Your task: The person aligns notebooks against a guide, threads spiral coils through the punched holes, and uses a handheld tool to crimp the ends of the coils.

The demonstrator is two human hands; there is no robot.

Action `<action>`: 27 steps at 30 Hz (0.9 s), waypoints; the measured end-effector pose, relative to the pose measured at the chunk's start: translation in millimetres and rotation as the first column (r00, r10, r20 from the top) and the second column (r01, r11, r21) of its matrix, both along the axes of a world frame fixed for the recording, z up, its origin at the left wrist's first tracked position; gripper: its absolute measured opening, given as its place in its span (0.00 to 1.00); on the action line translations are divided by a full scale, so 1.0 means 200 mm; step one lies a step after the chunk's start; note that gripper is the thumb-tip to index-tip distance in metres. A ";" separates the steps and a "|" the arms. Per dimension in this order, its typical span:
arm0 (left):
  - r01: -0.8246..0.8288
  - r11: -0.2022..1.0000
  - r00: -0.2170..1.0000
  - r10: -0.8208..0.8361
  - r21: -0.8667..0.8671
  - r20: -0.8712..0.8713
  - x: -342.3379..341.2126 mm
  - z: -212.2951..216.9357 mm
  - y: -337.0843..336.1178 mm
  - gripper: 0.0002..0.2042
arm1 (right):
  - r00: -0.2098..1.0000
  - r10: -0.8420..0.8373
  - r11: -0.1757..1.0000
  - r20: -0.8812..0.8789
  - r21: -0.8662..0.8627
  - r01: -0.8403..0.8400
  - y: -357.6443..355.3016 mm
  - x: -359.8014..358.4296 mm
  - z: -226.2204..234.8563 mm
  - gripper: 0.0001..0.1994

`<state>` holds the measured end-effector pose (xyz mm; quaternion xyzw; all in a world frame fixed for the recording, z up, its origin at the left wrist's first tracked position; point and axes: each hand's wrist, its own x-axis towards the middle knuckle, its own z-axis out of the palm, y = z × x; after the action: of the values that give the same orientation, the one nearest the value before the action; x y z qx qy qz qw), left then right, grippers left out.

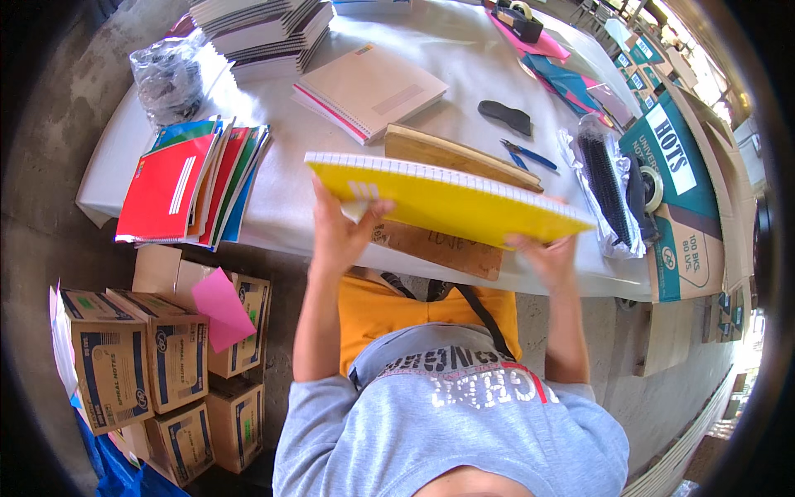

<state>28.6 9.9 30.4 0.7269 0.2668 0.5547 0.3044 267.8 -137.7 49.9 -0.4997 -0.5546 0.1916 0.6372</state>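
Both hands hold up a yellow-covered notebook point(447, 199), its long white edge with a row of small punched holes or coils facing away from me. My left hand point(341, 225) grips the left end, thumb on the cover. At the other end, my right hand point(546, 253) has its fingers closed round the near corner, slightly blurred. Below and behind the notebook is a wooden board or jig point(447, 153) with handwriting on its near part, partly hidden. Beyond it lie pliers with blue handles point(530, 155) and a dark flat sole-shaped piece point(505, 116).
Colourful notebooks point(166, 186) lie fanned at the left, near a wrapped plastic bundle point(168, 81). A beige notebook stack point(373, 87) and a taller pile point(265, 33) stand farther back. Black coils point(607, 186) and a green carton point(683, 190) flank the right; brown boxes point(112, 364) stand lower left.
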 end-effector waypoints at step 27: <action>0.174 0.977 0.973 -0.190 -0.123 -0.134 0.15 0.11 0.47 0.27 | 0.972 -0.195 0.973 0.129 0.149 0.175 0.45 0.12 0.47 0.13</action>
<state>58.3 103.7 52.7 0.7687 0.2509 0.4545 0.3736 292.5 -47.6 144.7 -0.5171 -0.5616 0.0567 0.6435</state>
